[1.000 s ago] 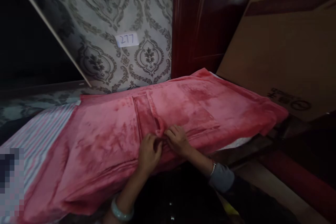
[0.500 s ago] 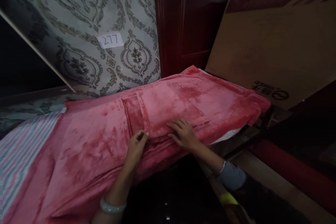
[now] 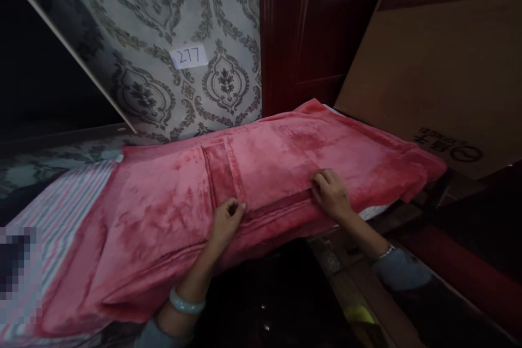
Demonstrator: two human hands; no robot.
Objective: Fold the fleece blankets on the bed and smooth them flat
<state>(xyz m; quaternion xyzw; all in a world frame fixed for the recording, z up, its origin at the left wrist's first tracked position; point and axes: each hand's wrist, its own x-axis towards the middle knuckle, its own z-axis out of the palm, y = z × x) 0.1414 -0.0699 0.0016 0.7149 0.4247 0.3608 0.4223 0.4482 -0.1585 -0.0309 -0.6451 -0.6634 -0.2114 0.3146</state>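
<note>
I'm mid-fold on the blanket (image 3: 244, 185) spread across the bed — left hand (image 3: 227, 224) pinching the fold's corner, right hand (image 3: 332, 194) flat and open on its edge — next needs that hem pressed straight.

Pixelated patch (image 3: 18, 277) at lower left, contents unreadable.

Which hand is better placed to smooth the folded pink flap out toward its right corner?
Right hand: it lies flat on the flap's right edge, while the left hand pinches the left corner.

Bed (image 3: 61, 206) under pink blanket (image 3: 285, 152)
</note>
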